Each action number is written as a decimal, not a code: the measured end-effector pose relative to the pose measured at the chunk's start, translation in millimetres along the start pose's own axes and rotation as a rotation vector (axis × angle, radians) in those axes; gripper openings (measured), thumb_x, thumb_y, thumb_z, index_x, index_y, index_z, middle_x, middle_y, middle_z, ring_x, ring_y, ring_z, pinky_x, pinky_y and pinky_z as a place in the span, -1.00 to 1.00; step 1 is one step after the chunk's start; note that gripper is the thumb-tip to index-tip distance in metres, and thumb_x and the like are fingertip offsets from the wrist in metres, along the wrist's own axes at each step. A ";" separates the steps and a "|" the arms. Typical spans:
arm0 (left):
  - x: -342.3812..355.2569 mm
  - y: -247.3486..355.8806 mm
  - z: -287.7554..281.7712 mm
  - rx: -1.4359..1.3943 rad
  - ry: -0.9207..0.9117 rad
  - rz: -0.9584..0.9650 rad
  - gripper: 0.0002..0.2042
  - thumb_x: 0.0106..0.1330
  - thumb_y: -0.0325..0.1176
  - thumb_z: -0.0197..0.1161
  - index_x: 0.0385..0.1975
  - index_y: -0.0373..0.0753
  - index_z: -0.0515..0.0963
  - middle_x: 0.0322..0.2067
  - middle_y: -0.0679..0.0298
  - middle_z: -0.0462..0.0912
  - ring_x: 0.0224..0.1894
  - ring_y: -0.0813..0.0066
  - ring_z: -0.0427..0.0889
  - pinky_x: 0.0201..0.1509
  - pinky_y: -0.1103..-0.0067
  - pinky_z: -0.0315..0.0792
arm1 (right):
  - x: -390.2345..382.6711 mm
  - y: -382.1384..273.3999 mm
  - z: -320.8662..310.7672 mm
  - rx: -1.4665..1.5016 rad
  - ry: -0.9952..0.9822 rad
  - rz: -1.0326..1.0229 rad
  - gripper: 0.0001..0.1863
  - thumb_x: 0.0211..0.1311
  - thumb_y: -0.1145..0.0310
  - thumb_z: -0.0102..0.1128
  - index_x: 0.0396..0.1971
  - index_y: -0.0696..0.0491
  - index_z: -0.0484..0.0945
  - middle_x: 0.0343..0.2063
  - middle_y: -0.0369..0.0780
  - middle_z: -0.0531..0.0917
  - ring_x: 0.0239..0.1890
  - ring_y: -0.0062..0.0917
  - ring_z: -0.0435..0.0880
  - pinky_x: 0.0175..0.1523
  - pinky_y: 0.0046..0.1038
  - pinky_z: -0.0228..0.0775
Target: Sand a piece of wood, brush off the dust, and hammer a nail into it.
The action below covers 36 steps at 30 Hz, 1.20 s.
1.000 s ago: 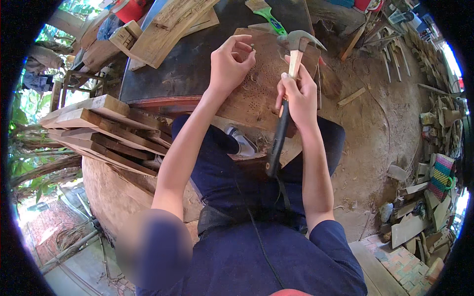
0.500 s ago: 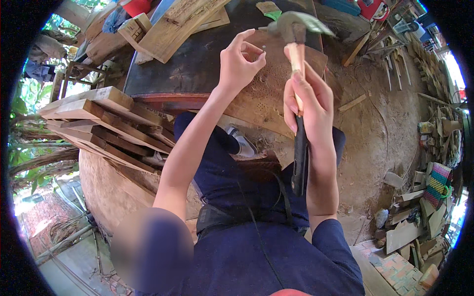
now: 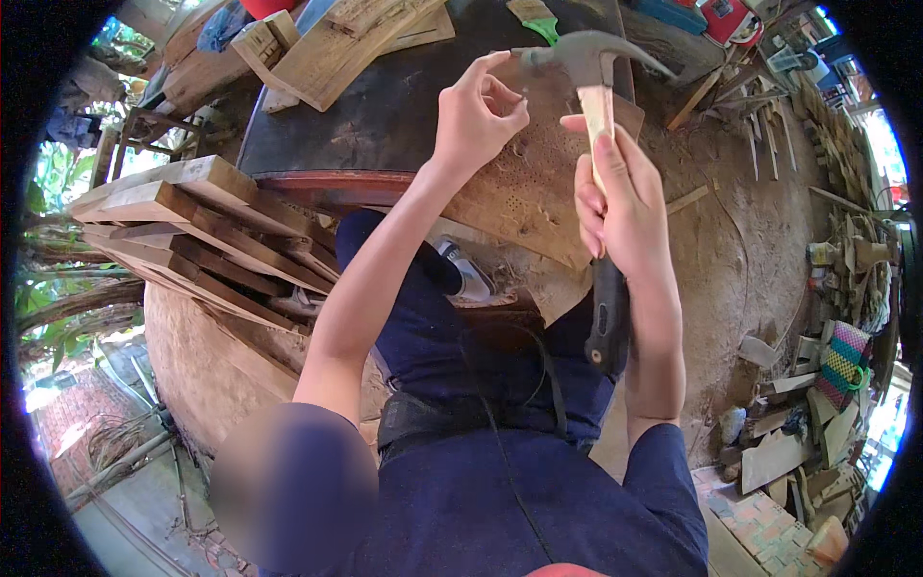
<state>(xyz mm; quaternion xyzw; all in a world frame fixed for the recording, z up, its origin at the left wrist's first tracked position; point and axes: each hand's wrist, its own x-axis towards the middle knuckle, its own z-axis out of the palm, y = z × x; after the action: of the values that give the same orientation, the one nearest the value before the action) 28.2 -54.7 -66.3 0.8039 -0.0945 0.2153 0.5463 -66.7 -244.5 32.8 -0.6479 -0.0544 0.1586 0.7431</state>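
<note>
Clasping the hammer (image 3: 596, 113) below its head (image 3: 588, 58): right fingers (image 3: 590, 199); left fingers (image 3: 485, 69) curled, hold unclear.

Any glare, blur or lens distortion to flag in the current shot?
Head view: fisheye bending toward a black rim; head view: glare burns out spots along both side edges; head view: a smeared patch at lower left softens the left sleeve, while the hammer in the right hand reads fairly sharp.

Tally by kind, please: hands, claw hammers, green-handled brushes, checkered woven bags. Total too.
Hands: 2 (left hand, right hand)
Claw hammer: 1
Green-handled brush: 1
Checkered woven bag: 1
Total: 5
</note>
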 end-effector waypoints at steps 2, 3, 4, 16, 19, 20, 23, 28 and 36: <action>1.0 3.1 -3.6 0.051 -0.030 -0.047 -0.38 0.16 -0.45 0.49 0.29 -0.23 0.49 -0.40 0.31 0.78 -0.47 0.72 0.66 -0.33 0.69 0.54 | 2.4 -9.2 -1.7 -0.241 0.048 -0.174 -0.58 0.71 0.10 -0.21 0.17 0.11 0.48 -0.63 -0.45 0.32 -0.74 -0.84 0.26 -0.70 -0.67 0.09; 0.7 3.2 -1.6 0.047 -0.025 -0.049 -0.38 0.16 -0.45 0.49 0.29 -0.23 0.49 -0.40 0.31 0.78 -0.47 0.72 0.66 -0.33 0.69 0.54 | 4.7 -11.6 -6.2 -0.295 0.075 -0.215 -0.59 0.71 0.12 -0.20 0.11 0.13 0.52 -0.64 -0.44 0.37 -0.73 -0.83 0.29 -0.65 -0.66 0.12; 0.4 1.1 -1.0 0.051 -0.011 -0.016 -0.38 0.16 -0.45 0.49 0.29 -0.22 0.49 -0.40 0.31 0.78 -0.48 0.72 0.66 -0.34 0.69 0.54 | 8.3 -13.8 -10.9 -0.296 0.064 -0.218 -0.59 0.71 0.12 -0.20 0.11 0.13 0.52 -0.64 -0.44 0.37 -0.73 -0.83 0.29 -0.65 -0.66 0.12; 0.5 0.1 0.3 0.038 -0.018 -0.026 -0.33 0.15 -0.43 0.49 0.34 -0.20 0.45 -0.41 0.31 0.79 -0.46 0.69 0.69 -0.32 0.65 0.58 | 49.6 -10.5 -55.7 -1.235 0.121 -0.623 -0.69 0.63 0.18 -0.02 -0.02 0.12 0.55 -0.52 -0.08 0.61 -0.47 -0.30 0.62 -0.27 -0.31 0.42; 2.7 -1.1 0.0 0.038 -0.008 -0.005 -0.32 0.15 -0.42 0.48 0.34 -0.20 0.44 -0.41 0.31 0.79 -0.47 0.69 0.68 -0.31 0.64 0.58 | 45.1 -15.5 -53.3 -1.199 0.125 -0.484 -0.71 0.61 0.19 0.02 -0.07 0.11 0.55 -0.44 0.00 0.66 -0.41 -0.14 0.69 -0.27 -0.28 0.45; 2.5 -1.4 -0.2 0.035 -0.002 0.018 -0.31 0.15 -0.42 0.48 0.35 -0.19 0.43 -0.41 0.31 0.79 -0.47 0.69 0.67 -0.31 0.64 0.58 | 44.0 -16.4 -52.3 -1.201 0.122 -0.483 -0.71 0.61 0.19 0.02 -0.07 0.11 0.55 -0.44 0.00 0.66 -0.41 -0.14 0.69 -0.27 -0.28 0.45; 1.8 1.6 -0.3 0.041 -0.027 -0.013 -0.30 0.15 -0.43 0.47 0.37 -0.19 0.41 -0.40 0.29 0.80 -0.45 0.66 0.70 -0.27 0.63 0.60 | 42.0 -20.7 -51.0 -1.081 0.227 -0.503 -0.75 0.60 0.21 0.04 -0.09 0.09 0.56 -0.44 0.04 0.66 -0.37 0.04 0.69 -0.31 -0.22 0.46; 1.5 -0.4 0.0 0.054 -0.034 -0.006 -0.27 0.15 -0.43 0.48 0.39 -0.18 0.39 -0.39 0.27 0.80 -0.41 0.63 0.73 -0.23 0.59 0.62 | 52.9 -26.6 -57.1 -1.288 0.132 -0.550 -0.76 0.58 0.22 0.06 -0.14 0.10 0.54 -0.48 0.03 0.65 -0.39 0.03 0.68 -0.30 -0.19 0.47; 1.5 1.8 -0.6 0.046 -0.046 -0.036 -0.25 0.14 -0.42 0.49 0.41 -0.15 0.38 -0.39 0.28 0.80 -0.39 0.62 0.73 -0.21 0.58 0.61 | 51.7 -28.7 -57.3 -1.312 0.168 -0.533 -0.74 0.58 0.16 0.06 -0.18 0.06 0.53 -0.41 0.07 0.68 -0.27 0.11 0.69 -0.26 0.00 0.47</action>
<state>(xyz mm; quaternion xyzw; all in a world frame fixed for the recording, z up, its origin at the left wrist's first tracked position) 28.7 -54.7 -64.0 0.8225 -0.0877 0.1893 0.5292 3.3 -286.1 45.7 -0.9361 -0.2379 -0.1444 0.2149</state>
